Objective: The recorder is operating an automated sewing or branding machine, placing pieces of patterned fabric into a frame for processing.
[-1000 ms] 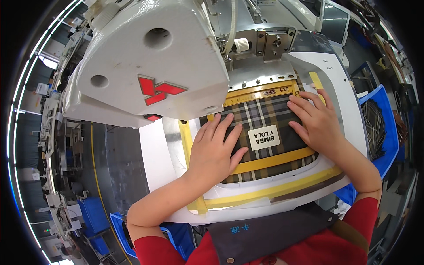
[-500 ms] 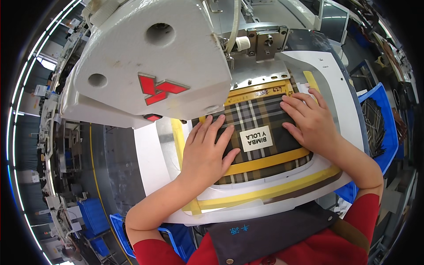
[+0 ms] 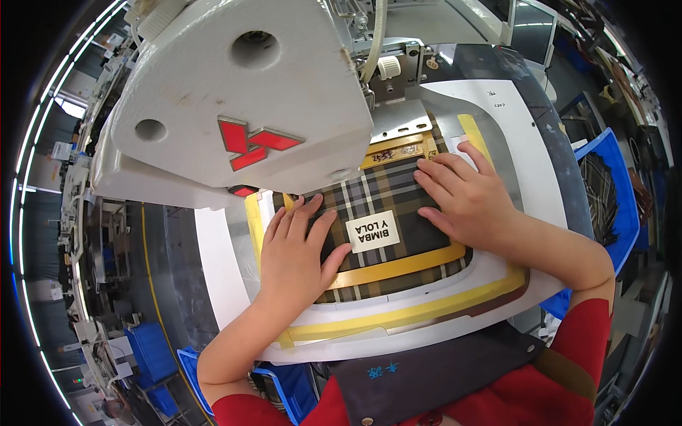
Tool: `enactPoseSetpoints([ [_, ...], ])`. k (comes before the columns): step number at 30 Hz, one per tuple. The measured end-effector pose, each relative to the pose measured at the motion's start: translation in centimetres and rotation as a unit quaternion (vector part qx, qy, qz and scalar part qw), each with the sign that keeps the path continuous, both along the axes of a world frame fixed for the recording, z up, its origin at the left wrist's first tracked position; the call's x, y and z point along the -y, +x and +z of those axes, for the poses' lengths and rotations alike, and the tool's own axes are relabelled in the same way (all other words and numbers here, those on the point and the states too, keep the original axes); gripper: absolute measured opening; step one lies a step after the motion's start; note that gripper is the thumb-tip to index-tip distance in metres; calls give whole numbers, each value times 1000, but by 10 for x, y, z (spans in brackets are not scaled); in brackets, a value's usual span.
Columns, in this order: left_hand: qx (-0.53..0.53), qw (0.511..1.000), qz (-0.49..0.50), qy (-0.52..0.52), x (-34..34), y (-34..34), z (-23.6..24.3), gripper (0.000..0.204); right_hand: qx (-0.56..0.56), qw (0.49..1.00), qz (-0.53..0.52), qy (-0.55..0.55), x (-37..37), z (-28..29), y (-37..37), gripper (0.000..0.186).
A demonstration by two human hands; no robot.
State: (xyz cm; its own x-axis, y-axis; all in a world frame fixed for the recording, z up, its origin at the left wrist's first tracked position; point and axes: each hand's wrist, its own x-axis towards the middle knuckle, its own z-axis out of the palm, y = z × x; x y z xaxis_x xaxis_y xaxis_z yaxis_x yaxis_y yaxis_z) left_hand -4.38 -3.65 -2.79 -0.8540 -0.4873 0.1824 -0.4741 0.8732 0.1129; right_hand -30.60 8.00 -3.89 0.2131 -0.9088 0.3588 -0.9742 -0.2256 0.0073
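Observation:
A dark plaid fabric piece [image 3: 394, 220] with a white rectangular label [image 3: 371, 231] lies on a white template sheet [image 3: 213, 248] under the sewing machine head [image 3: 234, 92]. My left hand [image 3: 295, 255] rests flat on the fabric's left part, fingers spread, thumb beside the label. On its right part lies my right hand [image 3: 469, 195], palm down with fingers apart. A yellow strip [image 3: 398, 265] crosses the fabric on the near side. Beyond the label, a yellow frame bar [image 3: 394, 153] meets a metal clamp plate [image 3: 401, 121]. The needle area is hidden behind the machine head.
Yellow tape [image 3: 412, 316] edges the template opening. A blue bin [image 3: 621, 192] of dark strips stands at the right, and another blue bin [image 3: 291, 390] sits below the table at the left. A dark apron [image 3: 433, 369] touches the near side.
The template, fabric and clamp plate have shifted to the left under the machine head. Both my hands have moved left along with the fabric, still flat on it.

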Motion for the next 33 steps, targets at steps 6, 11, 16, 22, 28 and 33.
enactPoseSetpoints([
  [6,-1,1000,-1,17,8,8,12,46,-5,1000,12,10,10,4,20,47],
  [11,-21,999,-40,18,9,-5,4,48,16,999,20,22,16,1,23,48],
  [16,-24,998,-54,22,9,-11,1,50,-7,999,38,10,22,-2,30,48],
  [22,-24,998,-58,28,8,-15,0,52,-10,999,52,12,29,-3,38,49],
  [28,-14,998,-48,33,8,-14,0,53,9,997,71,21,36,-4,47,49],
  [33,-14,998,-41,37,10,-14,0,54,14,997,77,21,38,-2,50,49],
])
